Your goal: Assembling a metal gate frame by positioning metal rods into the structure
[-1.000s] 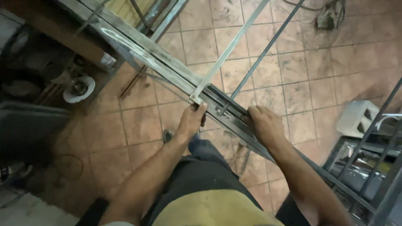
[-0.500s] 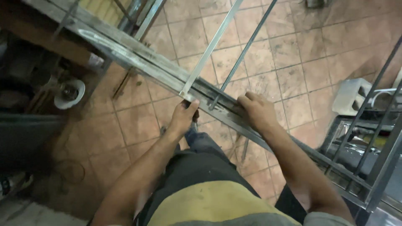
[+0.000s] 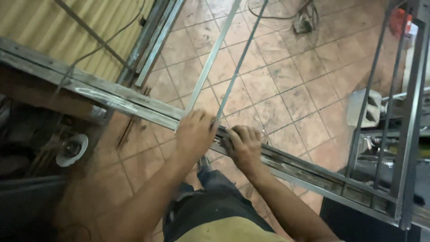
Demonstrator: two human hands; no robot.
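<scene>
While both hands rest on it, the long metal frame rail [image 3: 134,105] runs slantwise across the view, from upper left down to lower right, raised above the tiled floor [image 3: 286,76]. It is grey steel, dull and scuffed, with bright scraped streaks along its top face and what look like two or three parallel strips lying side by side. The left hand [image 3: 195,134] lies palm down on the rail, fingers [image 3: 204,118] curled over the foot of a flat steel bar [image 3: 212,56] that rises away from the rail. Just beside it runs a second, thinner rod [image 3: 242,58]; so two slim bars meet the rail between the hands. The right hand [image 3: 244,145] is clenched over the rail's edge, fingers [image 3: 233,134] bent and pressing on the metal near the thin rod's foot. Whether either hand truly grips cannot be told. At right stands a frame of upright bars [image 3: 403,121], at least three. A white round fitting [image 3: 71,150] lies lower left.
</scene>
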